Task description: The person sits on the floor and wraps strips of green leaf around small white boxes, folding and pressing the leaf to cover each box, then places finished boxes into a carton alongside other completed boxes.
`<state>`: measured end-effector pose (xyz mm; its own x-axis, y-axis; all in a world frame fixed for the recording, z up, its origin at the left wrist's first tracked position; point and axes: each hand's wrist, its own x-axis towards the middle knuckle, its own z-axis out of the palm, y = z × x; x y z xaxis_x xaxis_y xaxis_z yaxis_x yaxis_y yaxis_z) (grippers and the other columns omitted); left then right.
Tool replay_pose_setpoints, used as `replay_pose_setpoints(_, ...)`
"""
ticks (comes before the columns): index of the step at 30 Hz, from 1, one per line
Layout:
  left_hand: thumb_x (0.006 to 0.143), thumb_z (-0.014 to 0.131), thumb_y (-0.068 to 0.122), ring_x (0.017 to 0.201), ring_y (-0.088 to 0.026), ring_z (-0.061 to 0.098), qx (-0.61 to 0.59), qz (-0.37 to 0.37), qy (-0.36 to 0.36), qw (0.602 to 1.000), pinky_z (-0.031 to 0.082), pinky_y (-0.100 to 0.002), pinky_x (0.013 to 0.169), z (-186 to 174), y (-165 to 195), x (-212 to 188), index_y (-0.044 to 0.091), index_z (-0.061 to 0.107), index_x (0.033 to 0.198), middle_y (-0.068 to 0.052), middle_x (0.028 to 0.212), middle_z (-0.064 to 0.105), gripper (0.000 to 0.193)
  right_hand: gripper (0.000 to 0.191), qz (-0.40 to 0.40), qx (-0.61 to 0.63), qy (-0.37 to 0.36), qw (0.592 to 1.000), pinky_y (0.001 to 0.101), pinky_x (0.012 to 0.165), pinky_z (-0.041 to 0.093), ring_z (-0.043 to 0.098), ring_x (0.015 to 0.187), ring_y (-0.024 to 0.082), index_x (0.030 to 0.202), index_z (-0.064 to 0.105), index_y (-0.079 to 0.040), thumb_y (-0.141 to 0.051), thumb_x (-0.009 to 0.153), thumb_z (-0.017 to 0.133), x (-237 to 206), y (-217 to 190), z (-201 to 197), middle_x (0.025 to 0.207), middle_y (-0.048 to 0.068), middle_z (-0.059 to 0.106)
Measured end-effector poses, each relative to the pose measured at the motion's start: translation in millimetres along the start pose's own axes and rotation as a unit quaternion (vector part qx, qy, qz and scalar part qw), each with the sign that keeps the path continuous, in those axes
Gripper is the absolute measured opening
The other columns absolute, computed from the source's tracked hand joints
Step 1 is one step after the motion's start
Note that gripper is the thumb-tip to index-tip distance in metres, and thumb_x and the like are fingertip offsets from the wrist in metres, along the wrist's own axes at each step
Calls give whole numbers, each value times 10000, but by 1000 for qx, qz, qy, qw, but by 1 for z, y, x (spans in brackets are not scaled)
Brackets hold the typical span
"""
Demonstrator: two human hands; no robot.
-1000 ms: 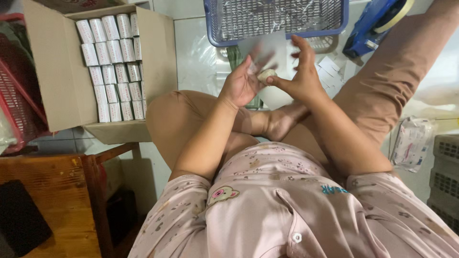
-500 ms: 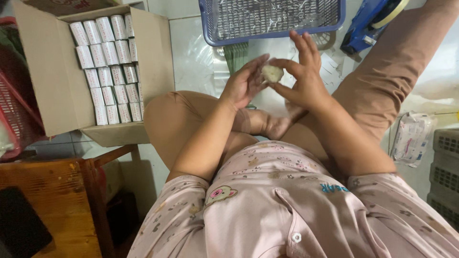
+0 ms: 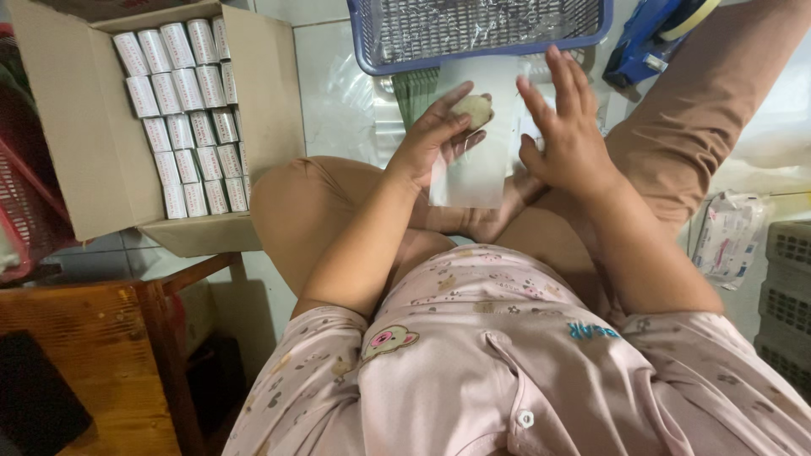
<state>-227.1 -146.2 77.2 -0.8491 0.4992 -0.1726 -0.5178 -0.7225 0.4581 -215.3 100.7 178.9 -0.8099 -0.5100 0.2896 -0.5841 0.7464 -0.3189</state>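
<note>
Two hands work above the lap. The left hand (image 3: 435, 143) pinches a small beige lump (image 3: 473, 108) and a clear plastic bag (image 3: 473, 160) between thumb and fingers; the right hand (image 3: 568, 135) has fingers spread, just beside the bag. A blue basket (image 3: 481, 34) sits close ahead. A cardboard box (image 3: 101, 143) of small white packs (image 3: 182, 118) stands left; folded knees hem both sides.

A: Bag (image 3: 473, 160) in left hand (image 3: 431, 148)?
B: Thin clear plastic film, slightly frosted, smooth; small beige lump (image 3: 473, 108) against it, matt.
A: Basket (image 3: 481, 34)?
B: Blue moulded plastic mesh, glossy film inside.
A: Box (image 3: 84, 135)?
B: Brown corrugated cardboard, matt; white cartons (image 3: 182, 118) inside, smooth paperboard.
A: Floor (image 3: 338, 93)?
B: Pale glazed tile, shiny.
A: Stool (image 3: 101, 338)?
B: Reddish varnished wood.
</note>
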Motion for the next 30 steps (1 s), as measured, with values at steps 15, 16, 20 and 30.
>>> replay_pose_setpoints(15, 1026, 467, 3, 1421, -316, 522, -29, -84, -102, 991, 464, -566, 1182, 12, 9, -13, 82, 348, 1584, -163, 1543, 500, 577, 115, 207, 456, 59, 864, 393, 1042, 486, 519, 1370, 244, 1089, 748, -77, -123, 988, 775, 9, -8, -2, 1499, 117, 465)
replay_pose_setpoints(16, 1041, 457, 10, 1410, -329, 524, -26, -98, -93, 990, 470, -586, 1178, 13, 9, -14, 68, 355, 1576, -176, 1520, 504, 547, 119, 245, 498, 59, 830, 348, 995, 502, 564, 1233, 203, 1080, 742, -53, -122, 990, 780, 11, -6, 2, 1352, 110, 552)
replay_pose_setpoints(20, 1012, 518, 159, 1385, -346, 556, -112, -95, -139, 979, 478, -600, 1170, 17, 12, -15, 21, 395, 1554, -195, 1488, 543, 573, 151, 333, 545, 79, 765, 217, 803, 525, 647, 861, 78, 1039, 717, 26, -100, 990, 783, 9, -5, 21, 971, 53, 728)
replay_pose_setpoints(30, 956, 768, 249, 1080, -213, 701, 106, -7, 59, 993, 627, -385, 929, 24, -19, -5, -18, 591, 1373, -127, 1208, 701, 526, 141, 358, 504, 108, 778, 199, 719, 533, 670, 797, 69, 1025, 698, 20, -91, 981, 773, 2, -4, 34, 916, 42, 734)
